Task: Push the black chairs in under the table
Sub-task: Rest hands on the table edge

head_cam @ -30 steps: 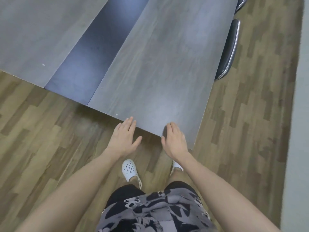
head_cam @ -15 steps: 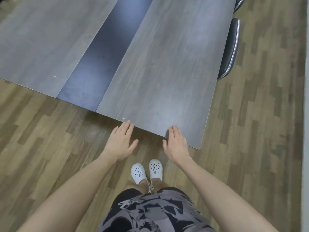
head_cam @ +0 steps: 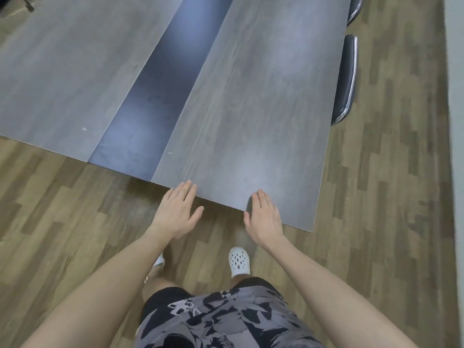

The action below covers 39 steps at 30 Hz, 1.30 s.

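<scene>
At the near edge of the table (head_cam: 251, 109), both my hands are out in front of me. My left hand (head_cam: 175, 214) is flat with the fingers straight and close together and the thumb sticking out to the side. Its fingertips (head_cam: 187, 188) reach just over the table edge. My right hand (head_cam: 263, 219) is flat too, with straight fingers side by side, and it lies over the table near the right corner. There is a dark shadow just beside it on the top. I hold nothing in either hand. I cannot tell if my hands rest on the table or are just above it.

The table is big and grey, with a dark strip (head_cam: 155, 96) running down the middle from near to far.

A black chair (head_cam: 345, 79) is on the right side of the table, well apart from my hands. Only its back with a shiny rim shows, right against the table edge. A second black chair (head_cam: 354, 8) peeks out farther along the same side, at the top.

The floor (head_cam: 376, 197) is brown wood. A pale wall (head_cam: 455, 96) runs along the far right. Below my hands I see one white shoe (head_cam: 239, 261) with holes in it, a bit of the other shoe (head_cam: 159, 261) behind my left arm, and my grey and black shorts (head_cam: 221, 315).
</scene>
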{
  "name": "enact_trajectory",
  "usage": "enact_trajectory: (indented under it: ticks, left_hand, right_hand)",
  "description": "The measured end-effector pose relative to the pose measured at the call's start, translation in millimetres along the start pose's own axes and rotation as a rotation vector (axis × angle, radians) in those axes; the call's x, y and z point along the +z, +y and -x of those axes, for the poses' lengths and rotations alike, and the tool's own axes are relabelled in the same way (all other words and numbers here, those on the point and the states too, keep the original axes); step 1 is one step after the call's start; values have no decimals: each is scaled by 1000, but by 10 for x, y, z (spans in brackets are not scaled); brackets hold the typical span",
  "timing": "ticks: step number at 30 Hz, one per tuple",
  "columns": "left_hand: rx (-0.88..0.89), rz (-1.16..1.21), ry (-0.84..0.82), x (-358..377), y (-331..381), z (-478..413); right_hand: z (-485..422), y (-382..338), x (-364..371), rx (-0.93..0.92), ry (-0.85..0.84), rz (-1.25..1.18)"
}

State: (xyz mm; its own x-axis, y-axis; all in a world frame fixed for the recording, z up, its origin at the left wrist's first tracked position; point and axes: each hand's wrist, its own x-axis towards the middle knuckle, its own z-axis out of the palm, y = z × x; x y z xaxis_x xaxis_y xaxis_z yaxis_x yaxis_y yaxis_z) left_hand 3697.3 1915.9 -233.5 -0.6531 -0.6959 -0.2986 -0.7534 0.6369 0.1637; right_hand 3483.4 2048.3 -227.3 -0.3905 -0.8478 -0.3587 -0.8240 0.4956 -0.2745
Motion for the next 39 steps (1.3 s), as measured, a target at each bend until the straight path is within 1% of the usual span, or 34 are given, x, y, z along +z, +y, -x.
enact_trajectory:
  ticks: [6,13,16,20,22,28,39]
  left_hand:
    - [78,-23,-28,-131,-762,-83]
    - [132,-50,-44,-377,-1884,-54]
    - [136,-34,-78,-480,-2297,-47]
    - [220,-33,-81,-629,-2751,-53]
    - [230,-48,-79,-688,-2932,-71]
    - [229,-72,-95,-740,-3172,-105]
    - [193,-96,-70,-807,-3096,-191]
  right_hand:
    - [-243,-663,117,94,50,-33]
    - [-459,-1673,209,186,86,-13]
    - [-434,-2084,315,237,63,-11]
    - [-466,-2514,442,282,57,-25]
    - [-498,-2694,485,285,73,-34]
    - [-579,-2998,516,273,73,-67]
    - [-778,-3058,522,156,84,-89]
